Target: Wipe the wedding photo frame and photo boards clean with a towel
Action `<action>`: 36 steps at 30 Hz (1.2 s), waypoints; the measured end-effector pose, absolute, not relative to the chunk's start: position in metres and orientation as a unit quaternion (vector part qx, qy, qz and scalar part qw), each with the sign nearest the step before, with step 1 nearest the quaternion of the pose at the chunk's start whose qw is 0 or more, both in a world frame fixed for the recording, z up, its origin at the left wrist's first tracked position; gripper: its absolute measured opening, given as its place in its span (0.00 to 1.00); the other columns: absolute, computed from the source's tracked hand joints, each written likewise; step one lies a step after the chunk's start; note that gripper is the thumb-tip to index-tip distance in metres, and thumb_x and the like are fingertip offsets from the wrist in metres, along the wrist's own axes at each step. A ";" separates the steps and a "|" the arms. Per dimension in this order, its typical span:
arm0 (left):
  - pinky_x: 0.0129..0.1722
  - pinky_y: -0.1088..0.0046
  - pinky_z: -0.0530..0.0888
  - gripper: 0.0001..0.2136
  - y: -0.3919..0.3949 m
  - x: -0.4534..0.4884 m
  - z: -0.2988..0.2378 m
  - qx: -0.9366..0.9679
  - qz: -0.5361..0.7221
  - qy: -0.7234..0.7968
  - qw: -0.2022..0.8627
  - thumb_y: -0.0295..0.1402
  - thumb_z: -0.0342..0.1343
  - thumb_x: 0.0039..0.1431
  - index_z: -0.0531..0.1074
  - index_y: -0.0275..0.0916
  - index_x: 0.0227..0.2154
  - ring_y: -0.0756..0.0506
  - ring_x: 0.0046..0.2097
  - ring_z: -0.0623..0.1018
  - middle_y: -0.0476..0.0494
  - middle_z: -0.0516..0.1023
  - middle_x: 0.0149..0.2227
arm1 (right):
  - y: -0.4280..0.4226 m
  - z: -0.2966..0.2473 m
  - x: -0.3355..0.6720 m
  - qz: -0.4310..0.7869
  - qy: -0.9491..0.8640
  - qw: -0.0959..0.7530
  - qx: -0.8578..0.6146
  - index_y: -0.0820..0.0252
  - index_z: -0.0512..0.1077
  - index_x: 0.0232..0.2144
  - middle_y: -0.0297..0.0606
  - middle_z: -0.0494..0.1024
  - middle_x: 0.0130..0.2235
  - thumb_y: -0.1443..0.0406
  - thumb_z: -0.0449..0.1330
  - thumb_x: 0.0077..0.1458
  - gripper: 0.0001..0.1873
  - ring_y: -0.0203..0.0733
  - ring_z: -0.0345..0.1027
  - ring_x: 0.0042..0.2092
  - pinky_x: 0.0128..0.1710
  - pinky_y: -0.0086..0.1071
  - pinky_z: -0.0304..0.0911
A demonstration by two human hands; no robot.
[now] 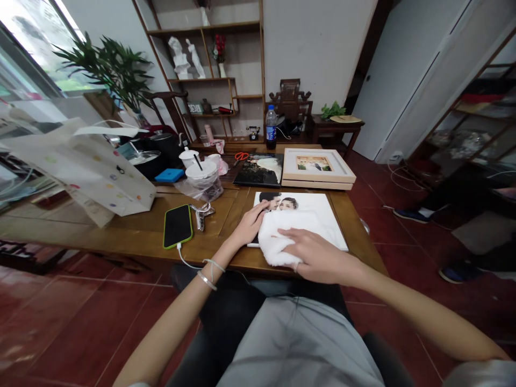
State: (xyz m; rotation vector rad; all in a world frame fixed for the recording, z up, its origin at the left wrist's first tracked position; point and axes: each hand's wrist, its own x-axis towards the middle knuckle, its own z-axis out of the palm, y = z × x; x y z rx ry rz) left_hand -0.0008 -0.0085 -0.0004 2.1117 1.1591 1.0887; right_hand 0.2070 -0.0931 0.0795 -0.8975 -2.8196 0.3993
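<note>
Cloth (280,220), white & fluffy, is bunched in R hand (324,259), which holds it pressed down on a b/w photo (316,201); index finger stretched out over it toward L hand (249,224), other fingers partly lost in the folds. L hand holds nothing: it's laid flat, fingers straight & close tog., on photo's L side, just beside the cloth. Photo is flat on the wooden surface (231,209), right under both hands; two heads show past L fingertips, & its white R part sticks out beyond R hand. R hand has a ring (295,267), L wrist has bracelets (207,280). Left of L hand: phone (178,227), dark screen, green case, w/ white cable (188,264) plugged in at the end nearer the person. Btwn phone & L hand, a bit farther out, a crumpled silvery wrapper (202,216). Beyond that, a plastic cup (202,174) w/ black straw, & a blue box (169,175) next to it. Far left of L hand, a big white bag (100,166) w/ coloured dots, tilted. Straight past the hands: dark pic (250,173), w/ orange-handled scissors (241,156) at its L corner; pale frame (342,171) just R of it, beyond R hand. Farther past both hands, an upright bottle (271,131), blue cap, dark liquid. Well off to R hand's right, another person's legs (429,209) & blue shoes (415,215) over red floor tiles (397,269).
</note>
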 end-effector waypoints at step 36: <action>0.58 0.64 0.62 0.14 -0.011 0.000 0.004 0.793 0.413 0.392 0.216 0.32 0.48 0.59 0.71 0.37 0.47 0.44 0.55 0.69 0.40 0.72 0.52 | -0.107 0.120 0.261 0.168 -0.926 0.078 -0.330 0.59 0.69 0.27 0.35 0.73 0.30 0.74 0.53 0.45 0.08 0.39 0.66 0.35 0.34 0.28 0.58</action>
